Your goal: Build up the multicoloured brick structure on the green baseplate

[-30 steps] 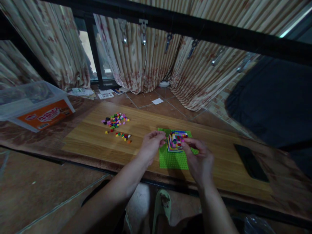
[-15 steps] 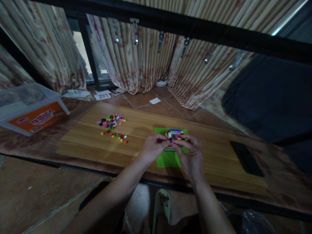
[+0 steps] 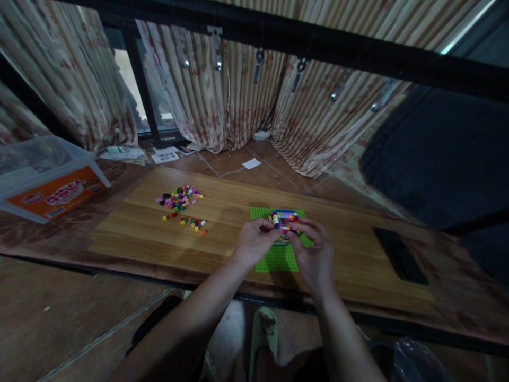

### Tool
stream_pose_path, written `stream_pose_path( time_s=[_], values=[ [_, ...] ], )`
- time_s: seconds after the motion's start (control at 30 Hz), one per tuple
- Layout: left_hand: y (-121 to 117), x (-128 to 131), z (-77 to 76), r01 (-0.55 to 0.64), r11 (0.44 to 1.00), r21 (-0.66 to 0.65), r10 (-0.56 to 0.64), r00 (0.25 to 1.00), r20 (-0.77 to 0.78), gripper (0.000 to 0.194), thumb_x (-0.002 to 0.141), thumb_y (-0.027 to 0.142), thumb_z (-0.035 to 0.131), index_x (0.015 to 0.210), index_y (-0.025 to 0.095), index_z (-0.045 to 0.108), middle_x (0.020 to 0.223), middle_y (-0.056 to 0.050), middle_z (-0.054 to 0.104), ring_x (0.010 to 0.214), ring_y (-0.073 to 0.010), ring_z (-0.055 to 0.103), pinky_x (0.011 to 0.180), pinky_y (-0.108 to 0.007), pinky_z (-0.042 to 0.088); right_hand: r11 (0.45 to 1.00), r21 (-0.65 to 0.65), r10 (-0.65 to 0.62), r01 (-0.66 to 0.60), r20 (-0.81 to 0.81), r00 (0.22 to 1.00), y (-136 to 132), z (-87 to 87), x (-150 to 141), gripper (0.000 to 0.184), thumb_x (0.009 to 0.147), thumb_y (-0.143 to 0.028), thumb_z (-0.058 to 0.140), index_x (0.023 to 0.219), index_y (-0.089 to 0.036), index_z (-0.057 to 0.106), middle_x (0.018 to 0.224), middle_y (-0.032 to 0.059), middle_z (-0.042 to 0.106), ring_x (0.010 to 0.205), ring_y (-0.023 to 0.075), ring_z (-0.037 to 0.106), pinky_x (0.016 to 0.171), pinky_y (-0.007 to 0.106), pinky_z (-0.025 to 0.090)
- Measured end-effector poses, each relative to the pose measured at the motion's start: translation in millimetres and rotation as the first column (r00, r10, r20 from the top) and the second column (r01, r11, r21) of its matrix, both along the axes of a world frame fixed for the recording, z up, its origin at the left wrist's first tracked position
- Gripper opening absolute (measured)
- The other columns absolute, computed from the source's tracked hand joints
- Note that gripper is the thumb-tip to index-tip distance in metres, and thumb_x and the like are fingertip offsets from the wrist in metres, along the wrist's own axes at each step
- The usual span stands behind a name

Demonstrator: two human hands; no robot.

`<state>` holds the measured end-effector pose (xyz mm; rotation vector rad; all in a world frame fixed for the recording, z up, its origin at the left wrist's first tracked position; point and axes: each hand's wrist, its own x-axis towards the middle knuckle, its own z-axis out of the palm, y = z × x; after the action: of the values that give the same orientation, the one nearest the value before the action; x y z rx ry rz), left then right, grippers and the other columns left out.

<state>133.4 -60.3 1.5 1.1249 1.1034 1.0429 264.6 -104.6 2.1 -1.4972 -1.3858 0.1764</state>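
A small block structure of many-coloured toy bricks (image 3: 284, 216) stands on a green studded baseplate (image 3: 276, 260). My left hand (image 3: 257, 240) is closed at its left front edge, thumb and index finger against the bricks. From the right, my right hand (image 3: 316, 246) has its thumb and fingers pinched on the front of the same structure. The fingertips of both hands nearly meet there, and they hide part of the front rows. Whether a single loose brick sits between the fingers is too small to make out.
Loose toy bricks (image 3: 183, 197) lie in a pile on the wooden board (image 3: 222, 212), with several more scattered nearer. A clear plastic tub with an orange label (image 3: 59, 192) stands at the left. A dark flat object (image 3: 400, 254) lies at the board's right end.
Both hands remain at the structure. The right fingers have shifted slightly right and the thumbs have parted a little; a pink brick seen between them earlier is now hard to see.
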Motion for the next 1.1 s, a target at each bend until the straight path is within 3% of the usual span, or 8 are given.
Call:
stream_pose_path(
  time_s=[0.23,0.47,0.63,0.73,0.83,0.9,0.97,1.1],
  values=[
    [-0.5,3.0,0.3,-0.03,0.999,-0.03,0.03,0.999,0.02,0.016,0.061,0.027,0.072,0.061,0.018,0.06,0.058,0.004,0.056,0.057,-0.0097,0.049,0.056,-0.022,0.036,0.995,-0.093,-0.062,0.045,-0.19,0.98,4.2,-1.3,-6.7,0.025,0.075,-0.036,0.067,0.094,-0.019,0.072,0.103,0.0091,0.067,0.097,0.0231,0.061,0.083,0.039,0.047],
    [0.6,3.9,-2.7,-0.032,0.998,-0.052,0.032,0.999,0.0,0.017,0.061,0.029,0.072,0.063,0.018,0.06,0.053,0.006,0.053,0.05,-0.0083,0.044,0.053,-0.022,0.033,0.991,-0.108,-0.106,0.085,-0.21,0.972,6.9,-0.7,-11.4,0.025,0.073,-0.036,0.067,0.09,-0.019,0.072,0.098,0.0084,0.068,0.093,0.0229,0.061,0.081,0.039,0.047],
    [-2.9,4.7,-3.0,-0.031,0.999,-0.031,0.033,0.997,0.069,0.02,0.061,0.031,0.074,0.063,0.017,0.06,0.059,0.003,0.058,0.056,-0.0098,0.051,0.056,-0.022,0.037,0.992,-0.109,-0.088,0.062,-0.26,0.962,5.5,-1.5,-10.9,0.028,0.074,-0.039,0.066,0.093,-0.019,0.072,0.102,0.0088,0.069,0.097,0.0239,0.061,0.081,0.038,0.046],
    [2.0,-8.2,1.7,0.021,1.0,-0.006,-0.021,0.997,0.078,0.023,0.065,0.038,0.073,0.067,0.017,0.063,0.063,0.001,0.062,0.058,-0.0105,0.053,0.058,-0.023,0.039,0.991,-0.086,-0.126,0.105,-0.291,0.948,3.9,-0.4,-8.7,0.031,0.076,-0.042,0.066,0.096,-0.019,0.072,0.102,0.0087,0.068,0.093,0.0234,0.062,0.077,0.037,0.047],
    [15.7,-43.6,6.2,0.041,0.993,0.113,-0.024,0.989,-0.148,0.019,0.067,0.036,0.071,0.068,0.017,0.065,0.062,0.001,0.061,0.058,-0.0117,0.052,0.057,-0.023,0.039,0.985,-0.047,-0.175,0.169,-0.286,0.942,3.6,0.8,-5.3,0.03,0.076,-0.042,0.066,0.092,-0.018,0.073,0.098,0.009,0.067,0.088,0.0231,0.062,0.072,0.036,0.047],
    [24.9,-76.8,8.4,0.081,0.978,0.19,0.001,0.918,-0.397,0.008,0.068,0.027,0.067,0.068,0.018,0.066,0.065,0.0,0.064,0.061,-0.0135,0.055,0.06,-0.024,0.04,0.983,-0.044,-0.185,0.181,-0.302,0.935,4.4,0.7,-3.6,0.029,0.076,-0.042,0.066,0.091,-0.017,0.073,0.094,0.0089,0.068,0.083,0.0221,0.063,0.071,0.035,0.047],
    [30.5,-109.9,9.7,0.112,0.967,0.23,0.079,0.723,-0.686,0.003,0.067,0.019,0.063,0.066,0.02,0.066,0.064,0.0,0.064,0.062,-0.0152,0.057,0.062,-0.025,0.041,0.985,-0.036,-0.172,0.17,-0.329,0.928,5.6,0.0,-2.8,0.029,0.075,-0.041,0.067,0.09,-0.017,0.073,0.093,0.0087,0.068,0.08,0.0211,0.063,0.071,0.036,0.048],
    [30.0,-150.7,9.6,0.106,0.972,0.209,0.106,0.596,-0.796,0.01,0.059,0.011,0.064,0.056,0.021,0.063,0.062,-0.003,0.064,0.065,-0.0196,0.059,0.066,-0.028,0.041,0.987,-0.003,-0.151,0.16,-0.351,0.924,7.5,-1.0,-3.4,0.026,0.074,-0.039,0.067,0.089,-0.017,0.074,0.095,0.0088,0.068,0.084,0.0221,0.064,0.073,0.036,0.048]
  ],
)
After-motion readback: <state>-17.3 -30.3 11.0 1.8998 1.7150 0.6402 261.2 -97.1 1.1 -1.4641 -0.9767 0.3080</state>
